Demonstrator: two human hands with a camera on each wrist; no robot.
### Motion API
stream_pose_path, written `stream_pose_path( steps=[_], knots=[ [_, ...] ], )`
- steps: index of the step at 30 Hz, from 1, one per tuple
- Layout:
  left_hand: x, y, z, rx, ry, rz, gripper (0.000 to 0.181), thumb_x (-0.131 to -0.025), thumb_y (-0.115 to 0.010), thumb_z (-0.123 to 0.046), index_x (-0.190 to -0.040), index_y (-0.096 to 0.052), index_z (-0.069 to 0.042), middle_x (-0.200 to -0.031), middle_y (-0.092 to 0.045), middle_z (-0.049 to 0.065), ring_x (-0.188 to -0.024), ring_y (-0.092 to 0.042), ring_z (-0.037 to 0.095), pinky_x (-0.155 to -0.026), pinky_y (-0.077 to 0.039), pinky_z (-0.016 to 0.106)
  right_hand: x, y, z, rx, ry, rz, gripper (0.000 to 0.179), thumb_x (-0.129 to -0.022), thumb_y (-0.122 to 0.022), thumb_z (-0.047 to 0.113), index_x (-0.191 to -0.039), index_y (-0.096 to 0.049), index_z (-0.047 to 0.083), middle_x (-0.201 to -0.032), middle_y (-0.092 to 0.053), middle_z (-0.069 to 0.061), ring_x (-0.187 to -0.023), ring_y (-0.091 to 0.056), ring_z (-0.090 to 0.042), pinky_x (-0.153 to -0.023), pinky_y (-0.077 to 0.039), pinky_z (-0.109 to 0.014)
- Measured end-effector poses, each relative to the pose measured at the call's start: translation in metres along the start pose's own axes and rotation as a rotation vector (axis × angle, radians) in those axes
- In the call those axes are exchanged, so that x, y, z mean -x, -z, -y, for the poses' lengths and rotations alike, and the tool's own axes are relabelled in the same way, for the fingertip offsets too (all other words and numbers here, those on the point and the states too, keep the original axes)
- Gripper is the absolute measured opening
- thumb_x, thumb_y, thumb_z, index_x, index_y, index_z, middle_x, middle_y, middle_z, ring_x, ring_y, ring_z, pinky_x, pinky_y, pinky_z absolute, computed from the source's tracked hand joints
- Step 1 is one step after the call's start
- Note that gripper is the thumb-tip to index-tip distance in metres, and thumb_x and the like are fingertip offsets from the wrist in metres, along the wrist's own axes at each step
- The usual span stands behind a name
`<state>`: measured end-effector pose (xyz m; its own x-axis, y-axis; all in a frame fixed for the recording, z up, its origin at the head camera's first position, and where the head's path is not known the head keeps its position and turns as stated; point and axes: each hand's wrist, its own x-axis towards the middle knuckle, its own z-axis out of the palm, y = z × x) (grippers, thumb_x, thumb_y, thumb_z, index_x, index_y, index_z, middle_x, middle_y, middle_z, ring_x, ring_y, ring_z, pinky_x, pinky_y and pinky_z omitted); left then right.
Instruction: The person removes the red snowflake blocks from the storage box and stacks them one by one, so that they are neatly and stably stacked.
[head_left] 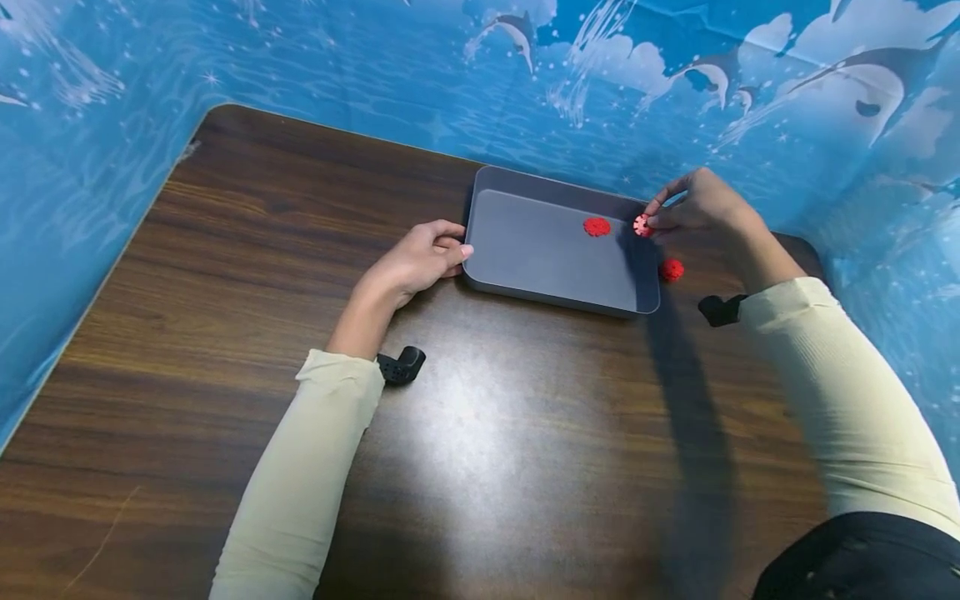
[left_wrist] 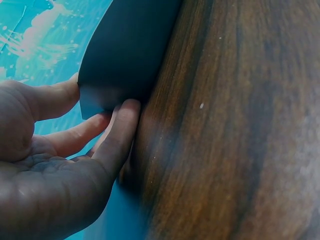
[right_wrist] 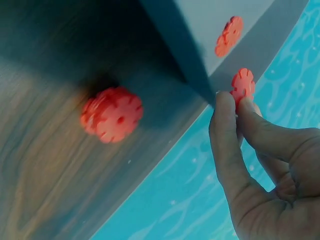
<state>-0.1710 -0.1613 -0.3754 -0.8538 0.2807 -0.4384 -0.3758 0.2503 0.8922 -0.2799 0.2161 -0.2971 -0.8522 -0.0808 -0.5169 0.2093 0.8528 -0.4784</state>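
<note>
A grey rectangular tray (head_left: 551, 242) lies on the table. At its left side my left hand (head_left: 423, 260) holds the wall, thumb at the rim and fingers low on the outside, as the left wrist view shows. Above the tray's right end my right hand (head_left: 693, 204) pinches a red notched plastic disc (right_wrist: 243, 84) between thumb and fingertips. Inside the tray is a small cluster of red discs (head_left: 597, 227). Just outside its right wall sits a small pile of similar red discs (right_wrist: 112, 115), below my right hand in the head view.
The brown wood-grain table (head_left: 247, 275) carries the tray near its back edge. Blue sea-patterned sheeting (head_left: 337, 75) with dolphins hangs close behind and at the sides. A black rounded object (head_left: 862, 558) shows at the lower right.
</note>
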Motion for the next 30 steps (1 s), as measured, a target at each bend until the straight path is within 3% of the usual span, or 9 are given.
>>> stream_pose_path(
  steps=[9, 15, 21, 30],
  knots=[
    [0.0, 0.0, 0.0, 0.012, 0.002, -0.003, 0.059, -0.114, -0.055, -0.018, -0.168, -0.033, -0.007, -0.159, -0.049, 0.019, -0.147, -0.055, 0.032, -0.123, -0.05, 0.043, 0.011, 0.014, -0.026, 0.094, 0.002, 0.0, 0.029, -0.105, -0.072, 0.015, -0.123, -0.072, -0.007, -0.078, -0.08, 0.002, -0.066, -0.073, -0.009, -0.059, -0.059, -0.026],
    [-0.002, -0.001, -0.001, 0.026, -0.01, 0.005, 0.06, -0.114, -0.054, -0.016, -0.168, -0.031, -0.005, -0.158, -0.049, 0.021, -0.149, -0.053, 0.031, -0.123, -0.05, 0.042, 0.016, 0.016, -0.046, -0.002, -0.074, 0.036, 0.029, -0.106, -0.069, 0.01, -0.127, -0.066, -0.009, -0.082, -0.079, 0.002, -0.073, -0.077, -0.013, -0.066, -0.067, -0.031],
    [-0.002, 0.0, -0.001, 0.021, -0.006, 0.005, 0.06, -0.114, -0.054, -0.017, -0.168, -0.031, -0.006, -0.16, -0.049, 0.02, -0.149, -0.052, 0.032, -0.124, -0.05, 0.042, 0.017, 0.012, -0.06, -0.118, -0.104, 0.057, 0.023, -0.107, -0.063, 0.002, -0.126, -0.062, -0.011, -0.083, -0.077, 0.003, -0.072, -0.075, -0.011, -0.068, -0.068, -0.031],
    [-0.001, 0.0, -0.002, 0.027, -0.008, 0.014, 0.059, -0.115, -0.052, -0.017, -0.168, -0.03, -0.005, -0.161, -0.048, 0.022, -0.15, -0.052, 0.034, -0.125, -0.048, 0.043, 0.016, 0.002, -0.07, -0.136, -0.101, 0.053, 0.025, -0.107, -0.063, 0.0, -0.127, -0.06, -0.014, -0.081, -0.075, 0.001, -0.071, -0.075, -0.009, -0.072, -0.07, -0.033]
  ],
)
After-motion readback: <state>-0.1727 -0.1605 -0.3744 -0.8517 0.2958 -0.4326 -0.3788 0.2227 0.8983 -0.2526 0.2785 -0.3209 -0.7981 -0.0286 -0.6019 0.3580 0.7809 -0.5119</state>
